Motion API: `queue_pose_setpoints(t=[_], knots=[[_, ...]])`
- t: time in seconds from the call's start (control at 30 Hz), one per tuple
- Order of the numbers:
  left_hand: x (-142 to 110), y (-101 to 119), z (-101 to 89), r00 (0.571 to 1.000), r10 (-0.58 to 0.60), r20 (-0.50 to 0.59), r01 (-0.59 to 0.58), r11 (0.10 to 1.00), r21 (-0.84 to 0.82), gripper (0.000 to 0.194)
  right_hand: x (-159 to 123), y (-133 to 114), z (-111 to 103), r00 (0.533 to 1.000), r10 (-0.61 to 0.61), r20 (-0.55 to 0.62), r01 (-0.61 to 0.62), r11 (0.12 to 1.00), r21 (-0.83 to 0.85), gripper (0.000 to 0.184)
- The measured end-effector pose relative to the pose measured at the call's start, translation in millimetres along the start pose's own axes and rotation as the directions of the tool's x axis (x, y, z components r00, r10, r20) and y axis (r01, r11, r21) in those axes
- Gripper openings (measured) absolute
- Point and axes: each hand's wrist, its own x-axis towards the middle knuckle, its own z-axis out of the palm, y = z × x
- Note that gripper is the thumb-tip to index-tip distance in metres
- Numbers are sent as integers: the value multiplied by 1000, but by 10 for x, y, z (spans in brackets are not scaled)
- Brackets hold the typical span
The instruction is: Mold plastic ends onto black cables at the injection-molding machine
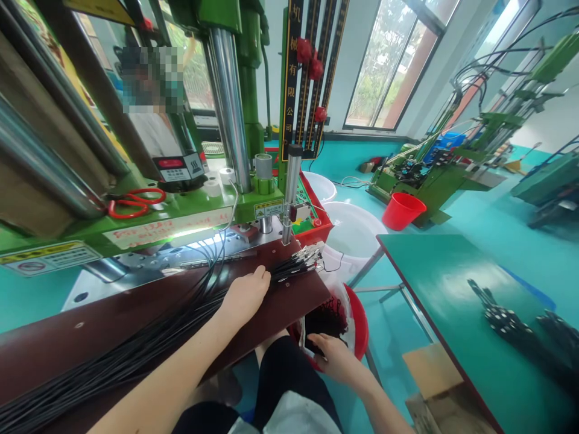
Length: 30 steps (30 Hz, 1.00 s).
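Observation:
A long bundle of black cables lies along the brown board, its light-coloured connector ends gathered at the right. My left hand rests on the bundle near those ends, fingers together and curled over the cables. Lower right, my right hand reaches over a red bucket lined with a white bag. Its fingers are bent and slightly apart at the dark contents, with nothing visible between them. Small dark pieces fill the bag, too fine to make out singly.
A green press with steel columns stands behind the board, red-handled scissors on its ledge. White tubs sit on the floor behind the bucket. To the right, a green table holds black cable bundles. Another person is partly visible behind the press.

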Motion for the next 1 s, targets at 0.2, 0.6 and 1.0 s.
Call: queue_pose_setpoints(t=[0.2, 0.6, 1.0], knots=[[-1, -145, -148, 994, -91, -59, 75, 971, -225, 21, 0, -63, -26, 1000, -21, 21, 21, 1000, -16, 39], [-146, -362, -539, 979, 75, 190, 175, 172, -969, 28, -44, -601, -562, 954, -301, 17, 207, 696, 688, 34], [-696, 206, -212, 949, 33, 312, 314, -68, -947, 35, 804, -1074, -1031, 942, 8, -335, 330, -205, 922, 19]])
